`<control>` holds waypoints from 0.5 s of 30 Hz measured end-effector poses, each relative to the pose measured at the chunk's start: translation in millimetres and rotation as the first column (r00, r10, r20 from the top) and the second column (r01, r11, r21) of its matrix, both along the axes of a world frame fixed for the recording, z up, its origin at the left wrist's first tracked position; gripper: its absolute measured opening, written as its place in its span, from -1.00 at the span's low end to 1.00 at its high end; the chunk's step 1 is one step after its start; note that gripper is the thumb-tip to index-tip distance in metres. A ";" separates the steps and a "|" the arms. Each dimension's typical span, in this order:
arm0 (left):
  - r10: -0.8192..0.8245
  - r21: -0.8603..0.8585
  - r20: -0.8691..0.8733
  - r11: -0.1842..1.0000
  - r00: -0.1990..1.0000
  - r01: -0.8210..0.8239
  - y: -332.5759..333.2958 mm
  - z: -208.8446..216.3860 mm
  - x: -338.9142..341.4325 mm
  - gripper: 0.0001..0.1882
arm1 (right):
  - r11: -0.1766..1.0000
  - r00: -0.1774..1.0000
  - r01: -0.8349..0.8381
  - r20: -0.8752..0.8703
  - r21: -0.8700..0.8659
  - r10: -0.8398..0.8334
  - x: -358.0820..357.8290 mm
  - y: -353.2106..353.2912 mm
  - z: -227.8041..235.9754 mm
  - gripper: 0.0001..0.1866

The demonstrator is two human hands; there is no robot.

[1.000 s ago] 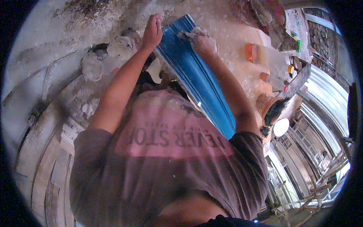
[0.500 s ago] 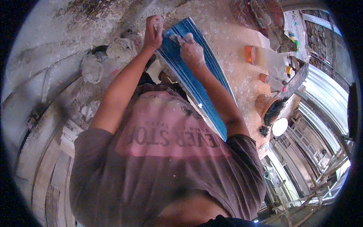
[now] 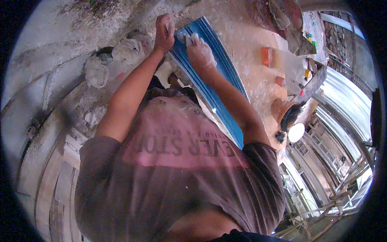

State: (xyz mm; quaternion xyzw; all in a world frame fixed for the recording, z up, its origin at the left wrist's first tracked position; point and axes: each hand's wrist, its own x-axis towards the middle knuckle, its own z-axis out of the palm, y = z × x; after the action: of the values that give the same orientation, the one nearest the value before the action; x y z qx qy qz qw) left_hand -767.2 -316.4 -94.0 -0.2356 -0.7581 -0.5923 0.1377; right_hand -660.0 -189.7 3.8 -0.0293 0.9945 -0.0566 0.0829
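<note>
A long blue mould with ridges running along its length (image 3: 225, 88) lies slantwise from the far middle toward my right elbow. Over its far end, my right hand (image 3: 200, 54) is closed, with white residue on the fingers. A small pale patch or wad (image 3: 182, 38) shows at those fingertips; what it is, I cannot make out. Beside the mould's far left corner, my left hand (image 3: 165, 33) is raised and curled closed, whitened at the fingers. Whatever it may hold is hidden.
The mould rests on a dusty tan work surface (image 3: 242, 44). Bottles with orange liquid (image 3: 267, 57), a clay-coloured pot with a dark brush (image 3: 282, 111) and a white round lid (image 3: 296, 132) stand at the right. White-crusted bags or lumps (image 3: 96, 70) sit at the left.
My right hand has shifted slightly left and nearer along the mould's far end. My left hand has risen a little, still closed. The mould has hardly moved.
</note>
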 end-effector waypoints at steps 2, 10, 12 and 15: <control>-0.018 0.041 0.068 0.999 0.998 0.015 1.6 -2.1 -0.9 -0.64 | 0.999 1.000 0.021 0.018 -0.028 -0.020 11.8 -0.5 6.1 -0.56; -0.040 0.015 0.050 0.999 0.998 0.040 2.4 -1.4 -5.8 -0.69 | 0.999 0.999 0.032 0.025 0.029 -0.033 -2.1 0.7 -1.0 -0.67; -0.030 0.013 0.115 1.000 0.993 0.028 1.9 0.9 -1.7 -0.70 | 0.998 0.999 0.050 -0.004 -0.023 -0.050 -14.5 2.6 0.9 -0.69; -0.029 0.037 0.034 0.999 0.999 0.027 3.5 -2.8 -1.0 -0.71 | 0.991 0.994 0.066 0.092 -0.120 -0.055 -0.8 16.4 -14.4 -0.68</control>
State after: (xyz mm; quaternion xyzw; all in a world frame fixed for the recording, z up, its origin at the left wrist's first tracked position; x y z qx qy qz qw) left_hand -768.2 -312.9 -96.8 -0.2333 -0.7462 -0.6118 0.1204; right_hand -660.8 -173.2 -10.6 -0.0016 0.9849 -0.1214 0.1231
